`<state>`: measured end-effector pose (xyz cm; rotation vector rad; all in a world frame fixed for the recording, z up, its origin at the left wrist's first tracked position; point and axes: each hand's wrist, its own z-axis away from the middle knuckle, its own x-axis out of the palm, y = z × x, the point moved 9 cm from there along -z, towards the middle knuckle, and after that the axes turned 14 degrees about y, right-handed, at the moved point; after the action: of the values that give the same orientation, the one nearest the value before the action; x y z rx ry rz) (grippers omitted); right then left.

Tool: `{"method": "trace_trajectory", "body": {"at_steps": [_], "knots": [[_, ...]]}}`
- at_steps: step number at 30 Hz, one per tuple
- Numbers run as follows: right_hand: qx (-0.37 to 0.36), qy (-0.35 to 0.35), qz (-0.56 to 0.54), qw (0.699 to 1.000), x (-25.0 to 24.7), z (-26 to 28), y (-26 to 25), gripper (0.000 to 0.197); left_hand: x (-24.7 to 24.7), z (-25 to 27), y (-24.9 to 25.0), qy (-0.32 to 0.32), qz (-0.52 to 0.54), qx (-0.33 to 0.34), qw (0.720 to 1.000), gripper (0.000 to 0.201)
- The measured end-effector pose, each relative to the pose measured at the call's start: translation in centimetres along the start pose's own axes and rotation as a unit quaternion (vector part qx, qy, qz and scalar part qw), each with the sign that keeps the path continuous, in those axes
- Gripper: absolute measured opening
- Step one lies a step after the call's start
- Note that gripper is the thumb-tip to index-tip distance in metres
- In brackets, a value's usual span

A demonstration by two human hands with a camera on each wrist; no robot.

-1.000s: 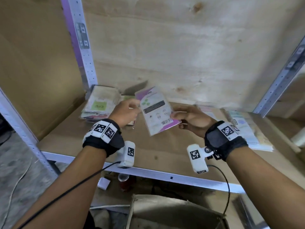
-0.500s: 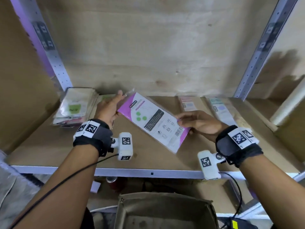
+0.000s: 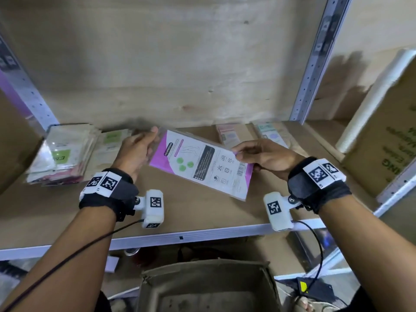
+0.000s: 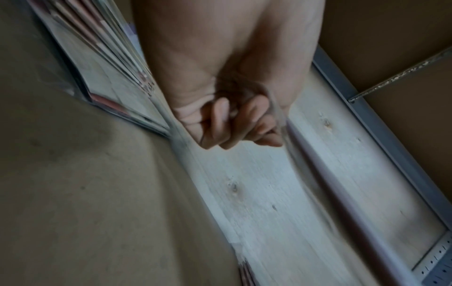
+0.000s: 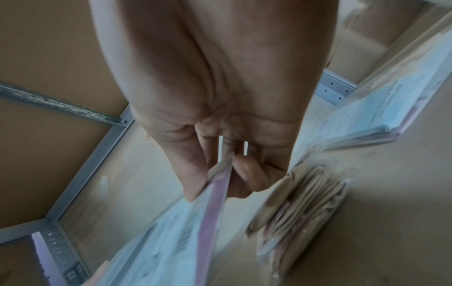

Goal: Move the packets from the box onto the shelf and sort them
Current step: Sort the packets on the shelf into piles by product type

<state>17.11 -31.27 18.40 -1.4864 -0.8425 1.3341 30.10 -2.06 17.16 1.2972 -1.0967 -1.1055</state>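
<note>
A white and purple packet [image 3: 202, 163] hangs tilted just above the shelf board [image 3: 191, 215], back side up, printed with symbols and a barcode. My left hand [image 3: 150, 143] pinches its clear top-left end, and my right hand [image 3: 244, 159] pinches its right edge. In the right wrist view the thumb and fingers [image 5: 195, 180] clamp the packet's pink edge [image 5: 215, 209]. In the left wrist view curled fingers [image 4: 220, 123] hold a clear plastic flap. The open cardboard box [image 3: 207, 287] sits below the shelf; its inside is dim.
A tall pile of packets [image 3: 65, 154] lies at the shelf's left end, with a green-labelled pile [image 3: 110, 143] beside it. Two more piles [image 3: 231, 134] [image 3: 270, 131] lie at the back right. A grey upright [image 3: 315, 70], a white roll [image 3: 378, 70] and a printed carton [image 3: 387, 140] stand to the right.
The packet has turned from nearly upright to lying lengthways between my hands, lower over the shelf. My left hand has shifted to its far left end. My view has swung right.
</note>
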Motion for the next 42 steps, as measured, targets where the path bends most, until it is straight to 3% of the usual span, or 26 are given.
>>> {"method": "trace_trajectory", "body": {"at_steps": [8,13,18,25,37,42], "knots": [[0.001,0.02,-0.011,1.0,-1.6,-0.5,0.4,0.023,0.9,1.0,-0.1,-0.082,0.009,-0.02,0.996,0.033],[-0.015,-0.009,-0.02,1.0,-0.7,-0.7,0.1,0.022,-0.8,0.7,1.0,-0.015,-0.021,0.074,0.997,0.017],[-0.041,0.0,-0.028,0.999,-0.8,-1.0,-0.5,0.022,-1.7,0.7,2.4,0.041,-0.055,0.166,0.984,0.033],[-0.044,-0.001,-0.038,0.998,-0.6,-1.5,-0.5,0.016,-1.8,0.9,3.7,0.04,-0.103,0.238,0.965,0.03],[-0.046,0.0,-0.054,0.998,0.7,-1.7,-1.0,0.013,-3.7,0.9,4.0,0.082,-0.018,0.209,0.974,0.042],[-0.043,0.006,-0.06,0.997,0.8,-1.6,-1.3,0.012,-4.3,-0.1,1.8,0.078,-0.02,0.092,0.992,0.04]]}}
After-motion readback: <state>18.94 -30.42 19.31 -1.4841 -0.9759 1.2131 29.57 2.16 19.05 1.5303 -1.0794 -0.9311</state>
